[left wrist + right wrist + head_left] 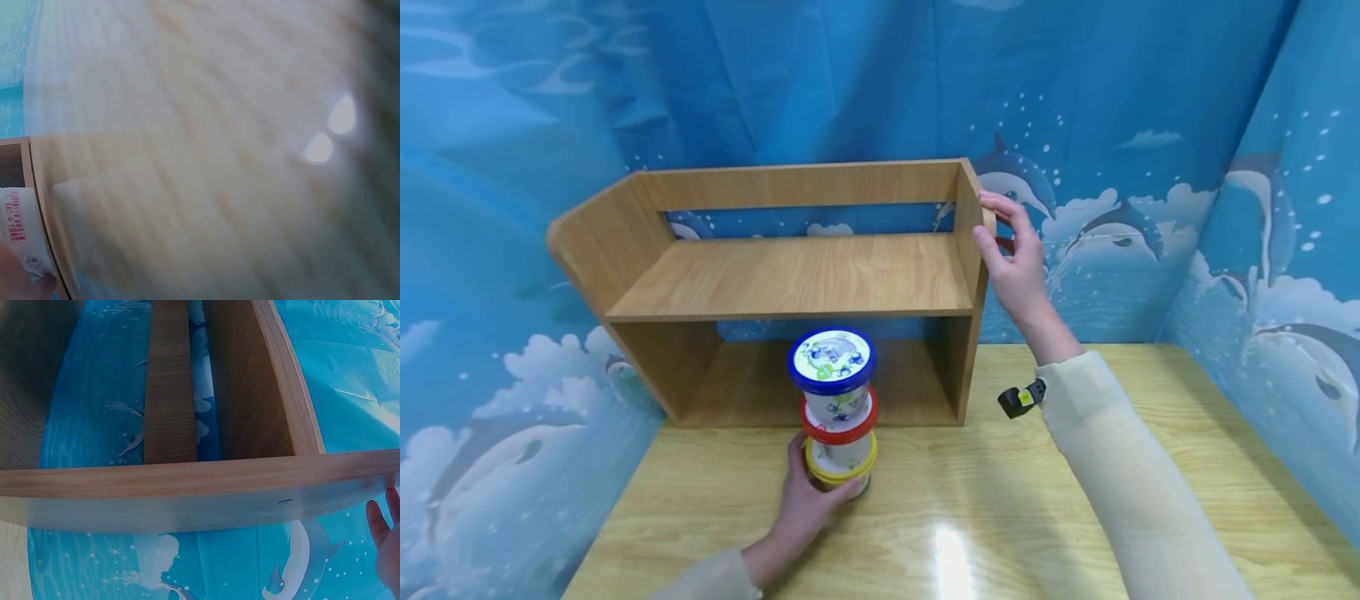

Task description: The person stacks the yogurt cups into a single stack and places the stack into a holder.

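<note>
Three round white tubs stand stacked on the table in front of a wooden shelf [790, 271]. The top tub has a blue lid [832, 360] printed with berries, the middle one a red lid [841, 435], the lowest a yellow-lidded rim [842, 477]. Thumb and fingers of my left hand [805, 504] curl round the lowest tub. In the left wrist view, red print shows on a white tub [17, 225] beside part of that hand. My right hand [1018, 258] grips the rounded edge of the shelf's right side panel [970, 333]; its fingertips [378, 522] appear against the panel's outer face.
The shelf has an upper board [797, 271] and a lower compartment [745, 375] behind the tubs. The light wood table [1037, 500] reaches right and forward. Blue dolphin-printed sheets [1112, 108] hang behind and at both sides. A small black camera [1018, 402] sits at the right wrist.
</note>
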`<state>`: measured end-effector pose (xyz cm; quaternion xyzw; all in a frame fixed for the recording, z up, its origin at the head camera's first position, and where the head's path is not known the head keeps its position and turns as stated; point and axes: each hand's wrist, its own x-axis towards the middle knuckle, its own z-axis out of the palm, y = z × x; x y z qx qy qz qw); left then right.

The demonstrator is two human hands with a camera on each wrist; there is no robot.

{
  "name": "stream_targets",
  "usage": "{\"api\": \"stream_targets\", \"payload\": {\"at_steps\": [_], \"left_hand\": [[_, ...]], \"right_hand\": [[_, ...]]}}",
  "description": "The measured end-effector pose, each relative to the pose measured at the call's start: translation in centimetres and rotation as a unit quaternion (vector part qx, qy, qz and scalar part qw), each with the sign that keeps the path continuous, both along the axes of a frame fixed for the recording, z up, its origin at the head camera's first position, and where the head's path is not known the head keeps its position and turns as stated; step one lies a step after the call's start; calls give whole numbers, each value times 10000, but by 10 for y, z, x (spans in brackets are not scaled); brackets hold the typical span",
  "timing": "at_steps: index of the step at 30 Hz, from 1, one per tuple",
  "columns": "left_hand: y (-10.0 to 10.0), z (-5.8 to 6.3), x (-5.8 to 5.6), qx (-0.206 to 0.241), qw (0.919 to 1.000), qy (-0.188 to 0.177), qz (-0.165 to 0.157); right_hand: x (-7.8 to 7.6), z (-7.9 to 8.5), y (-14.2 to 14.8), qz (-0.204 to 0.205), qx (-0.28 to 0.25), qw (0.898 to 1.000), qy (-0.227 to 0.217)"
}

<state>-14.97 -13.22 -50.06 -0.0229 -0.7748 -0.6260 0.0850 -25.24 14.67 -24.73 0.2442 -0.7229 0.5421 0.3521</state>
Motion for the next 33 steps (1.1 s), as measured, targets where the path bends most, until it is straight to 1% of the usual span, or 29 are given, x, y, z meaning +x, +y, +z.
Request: {"api": "stream_targets", "payload": {"at_steps": [6,12,16,21,24,29,33], "left_hand": [[-4,11,0,18,10000,94,-10],[-6,27,3,86,9999,95,-36],[-8,40,5,54,9998,178,-107],[-11,57,4,-45,9993,331,-168],[-12,69,3,-91,9986,493,-171],[-15,87,-2,-170,9959,872,-166],[-20,106,-6,-153,9941,1042,-241]], "right_hand": [[0,-1,0,-6,-3,10000,50],[-1,-1,0,-9,-3,10000,88],[-1,-1,0,27,2,9999,126],[0,-1,0,83,14,9998,206],[0,-1,1,66,10,9998,195],[0,-1,1,70,-6,9998,168],[0,-1,1,73,-9,9998,182]]}}
